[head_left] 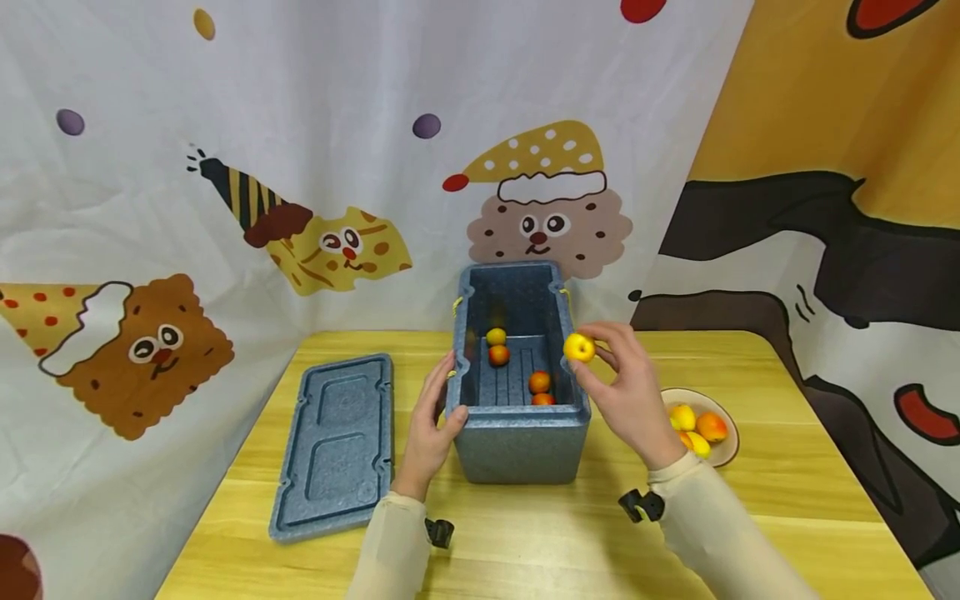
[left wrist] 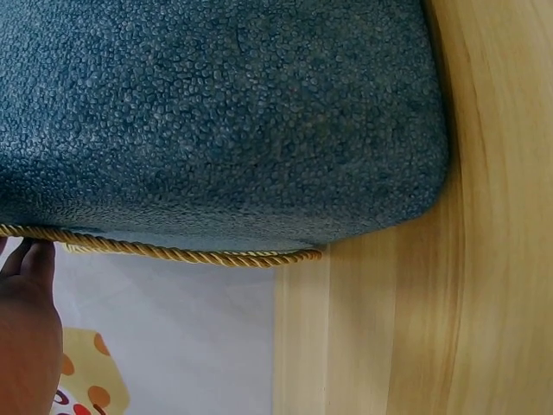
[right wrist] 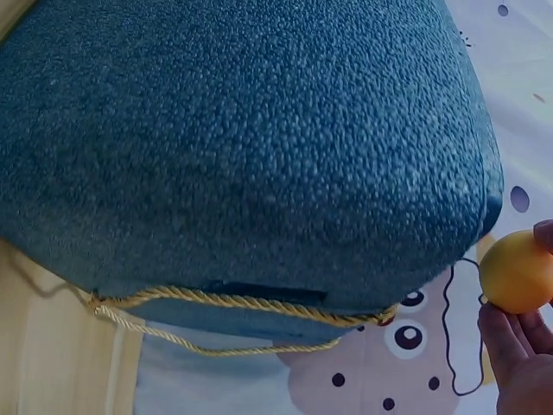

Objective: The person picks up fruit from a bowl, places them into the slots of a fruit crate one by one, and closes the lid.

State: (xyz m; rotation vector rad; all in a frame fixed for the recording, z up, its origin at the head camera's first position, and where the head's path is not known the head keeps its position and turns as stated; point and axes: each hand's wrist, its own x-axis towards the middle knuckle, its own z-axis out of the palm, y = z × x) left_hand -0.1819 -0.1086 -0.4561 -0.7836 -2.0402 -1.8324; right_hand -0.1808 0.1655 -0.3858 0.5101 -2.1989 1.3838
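A deep blue-grey foam box (head_left: 521, 446) stands uncovered on the table, with yellow rope on its sides. My left hand (head_left: 431, 429) holds its near left corner, thumb at the rim and fingers along the outer side; in the left wrist view the fingers meet the rope (left wrist: 173, 251). Between thumb and fingertips, my right hand (head_left: 626, 387) pinches a small yellow apple (head_left: 579, 347) at the box's right rim. The apple (right wrist: 518, 272) also shows in the right wrist view. Inside the box lie several fruits, among them a yellow one (head_left: 496, 337) and an orange-red one (head_left: 539, 382).
The box's flat lid (head_left: 337, 446) lies on the table (head_left: 517, 542) to the left. Right of the box, partly behind my right wrist, a round plate (head_left: 726, 454) carries several yellow and orange fruits (head_left: 711, 427). A printed cloth (head_left: 360, 83) hangs behind the table.
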